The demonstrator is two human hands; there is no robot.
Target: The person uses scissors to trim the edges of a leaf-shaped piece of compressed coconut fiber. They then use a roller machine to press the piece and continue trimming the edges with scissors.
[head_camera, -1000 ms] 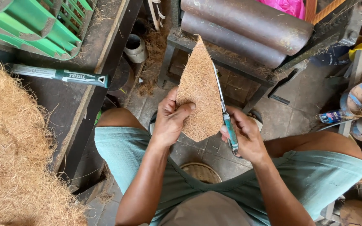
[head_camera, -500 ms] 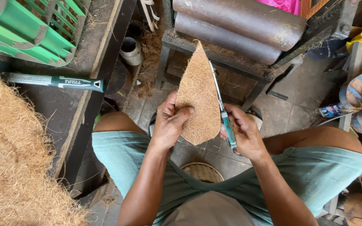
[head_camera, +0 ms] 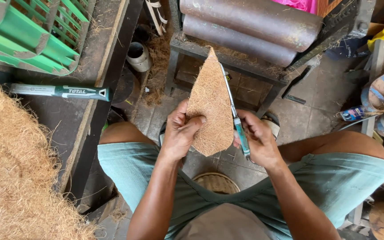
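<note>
My left hand (head_camera: 181,131) grips the lower left edge of a brown coir fibre sheet (head_camera: 211,98), pointed at the top and rounded at the bottom, held upright over my knees. My right hand (head_camera: 256,138) is closed on a pair of scissors (head_camera: 235,115) with teal handles. Their long blades run up along the sheet's right edge. I sit in light teal shorts above a tiled floor.
A heap of loose coir fibre (head_camera: 12,169) lies on the dark bench at left, beside a teal-handled tool (head_camera: 61,91) and a green plastic crate (head_camera: 27,33). Two rusty metal rollers (head_camera: 250,26) sit on a frame ahead. A woven basket (head_camera: 216,182) rests between my legs.
The sheet and scissors stay in my hands; the blades have shifted slightly along the sheet's right edge. My view has drifted a little.
</note>
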